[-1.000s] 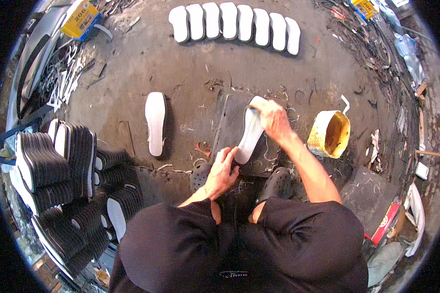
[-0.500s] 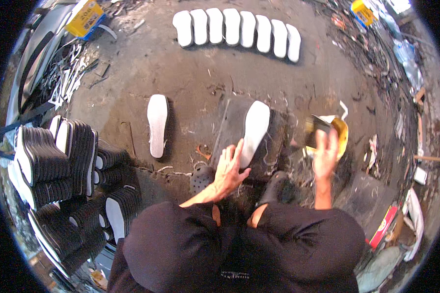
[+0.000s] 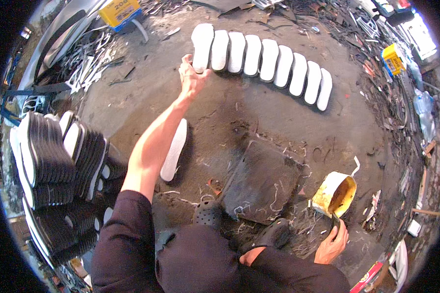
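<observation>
My left hand (image 3: 191, 80) reaches far forward, its fingers closed on the near end of a white shoe sole (image 3: 202, 46). That sole is at the left end of a slanting row of several white soles (image 3: 269, 61). Another single white sole (image 3: 174, 154) lies beside my left forearm, partly hidden by it. Low on the right, my right hand (image 3: 333, 244) grips a dark, flat-handled tool (image 3: 336, 221). The tool's far end is inside a tilted white and yellow container (image 3: 323, 194) with brown, stained walls, so I cannot see its tip.
A dark square slab (image 3: 261, 180) lies before my shoes. Stacks of dark-edged soles (image 3: 51, 158) rise at the left. Yellow and blue boxes (image 3: 120, 14) stand at the far left and far right. Scraps and white strips (image 3: 95, 63) litter the ground's sides.
The sole from the slab has gone forward with my left hand to the row's left end. My right hand has come lower and nearer, its tool now in the container. The view has shifted.
</observation>
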Motion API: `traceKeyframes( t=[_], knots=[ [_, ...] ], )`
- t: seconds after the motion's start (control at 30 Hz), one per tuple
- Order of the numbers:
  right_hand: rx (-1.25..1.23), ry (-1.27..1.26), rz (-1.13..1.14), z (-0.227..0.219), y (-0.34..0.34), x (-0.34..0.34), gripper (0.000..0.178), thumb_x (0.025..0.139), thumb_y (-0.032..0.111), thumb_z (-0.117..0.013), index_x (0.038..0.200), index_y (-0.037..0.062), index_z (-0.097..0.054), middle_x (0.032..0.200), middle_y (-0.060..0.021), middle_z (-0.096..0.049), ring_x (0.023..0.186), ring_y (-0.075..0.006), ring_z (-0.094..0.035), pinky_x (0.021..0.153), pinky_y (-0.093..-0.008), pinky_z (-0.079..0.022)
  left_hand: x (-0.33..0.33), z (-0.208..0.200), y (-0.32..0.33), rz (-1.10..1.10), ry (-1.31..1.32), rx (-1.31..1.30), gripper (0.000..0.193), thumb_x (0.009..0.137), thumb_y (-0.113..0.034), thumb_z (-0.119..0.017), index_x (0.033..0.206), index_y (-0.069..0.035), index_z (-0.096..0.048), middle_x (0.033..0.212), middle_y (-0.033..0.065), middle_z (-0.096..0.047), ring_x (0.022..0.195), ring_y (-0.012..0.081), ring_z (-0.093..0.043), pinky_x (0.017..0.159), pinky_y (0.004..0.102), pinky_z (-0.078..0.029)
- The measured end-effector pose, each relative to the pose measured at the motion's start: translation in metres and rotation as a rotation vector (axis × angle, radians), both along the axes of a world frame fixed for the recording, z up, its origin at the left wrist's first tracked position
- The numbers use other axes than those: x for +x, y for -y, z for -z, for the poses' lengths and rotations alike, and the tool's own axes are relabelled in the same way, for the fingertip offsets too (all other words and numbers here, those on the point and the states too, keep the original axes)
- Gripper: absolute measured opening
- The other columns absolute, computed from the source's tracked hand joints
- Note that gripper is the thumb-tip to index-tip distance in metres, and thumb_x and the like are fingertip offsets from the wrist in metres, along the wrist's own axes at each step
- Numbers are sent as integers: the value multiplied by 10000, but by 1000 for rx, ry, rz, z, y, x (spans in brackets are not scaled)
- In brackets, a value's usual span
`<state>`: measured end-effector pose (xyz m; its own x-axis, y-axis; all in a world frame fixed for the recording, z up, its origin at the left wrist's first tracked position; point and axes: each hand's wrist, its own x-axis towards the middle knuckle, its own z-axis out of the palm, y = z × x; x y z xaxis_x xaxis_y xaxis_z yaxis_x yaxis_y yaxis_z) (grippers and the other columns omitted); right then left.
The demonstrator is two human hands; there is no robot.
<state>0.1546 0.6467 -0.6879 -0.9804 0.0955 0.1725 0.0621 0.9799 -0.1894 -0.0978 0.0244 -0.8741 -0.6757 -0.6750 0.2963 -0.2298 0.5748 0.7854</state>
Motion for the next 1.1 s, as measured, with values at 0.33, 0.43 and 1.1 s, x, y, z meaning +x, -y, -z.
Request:
traceKeyframes(
  t=[0.33,0.43,1.1],
  knots=[
    [19,-2,152,-14,-31,-21,386,1097,178,-632,1400,-53,-688,1335,-262,-733,1256,-458,-681,1092,-514,-511,19,58,-11,-105,-71,-271,748,860,-313,-895,1458,22,-595,1449,265,-598,1430,432,-500,1228,528,-386],
    [-99,134,267,-18,-39,-73,443,1084,237,-681,1412,-60,-696,1297,-267,-774,1179,-386,-774,1010,-470,-585,148,31,-95,-79,179,-252,798,857,-253,-878,1558,-54,-553,1544,230,-566,1489,412,-477,1272,532,-350],
    [-1161,395,92,57,-38,-13,384,1018,181,-789,1343,-22,-761,1208,-33,-784,1083,-111,-685,1001,-309,-532,307,-21,-301,569,184,-75,715,831,-270,-924,1492,-181,-667,1462,228,-568,1327,435,-537,1098,555,-473]
  ],
)
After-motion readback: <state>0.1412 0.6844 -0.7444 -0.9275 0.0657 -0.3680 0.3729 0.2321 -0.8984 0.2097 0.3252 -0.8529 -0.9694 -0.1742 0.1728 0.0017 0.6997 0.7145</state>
